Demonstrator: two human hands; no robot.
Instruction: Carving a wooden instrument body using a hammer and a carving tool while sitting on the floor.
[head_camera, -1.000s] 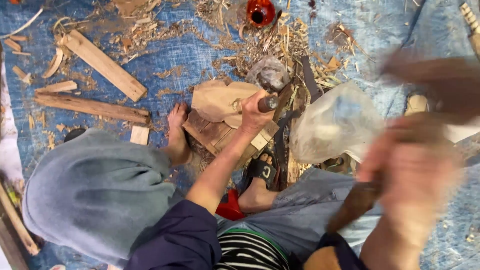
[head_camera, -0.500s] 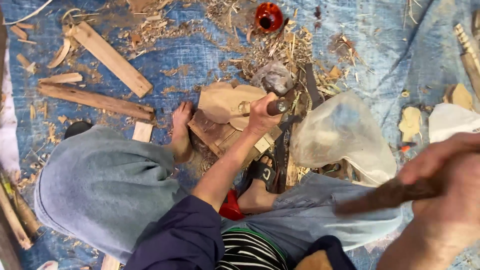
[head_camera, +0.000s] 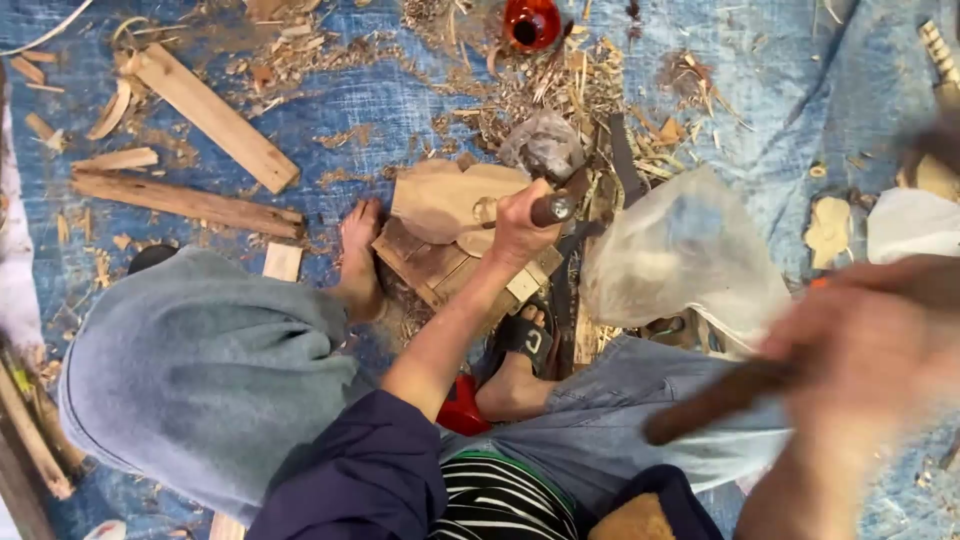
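**Pale wood blank under the chisel, mallet raised**

Pale, unfinished wood: the carved blank (head_camera: 445, 200) lies flat on a darker slatted wooden block (head_camera: 440, 268), which sits on the blue tarp (head_camera: 350, 110) between my two feet. The bare foot (head_camera: 360, 262) rests just beside the block's left edge; the sandalled foot (head_camera: 520, 360) is near its lower right corner.

Left hand (head_camera: 518, 228): fingers wrapped tight around the chisel (head_camera: 550, 209), the dark handle end poking out past the fist. The blade end is hidden by the hand; it seems to meet the blank's right edge, but I cannot tell the exact contact.

Right hand (head_camera: 860, 350): blurred, up close to the camera, fist pressed around a dark wooden mallet handle (head_camera: 720, 400). The head of the tool is not readable in the blur.

Handling judgement: the blank looks stiff, fairly light, dry and not slippery. Thin carved lobes at its rim are probably the fragile part, liable to split along the grain. Best hold is by the thick middle or the flat sides, pressed down against the block, not by the edges.

Surroundings: shavings and chips all over the tarp, loose planks (head_camera: 215, 115) upper left, a clear plastic bag (head_camera: 680, 260) just right of the block, a red round container (head_camera: 532, 22) at the top.
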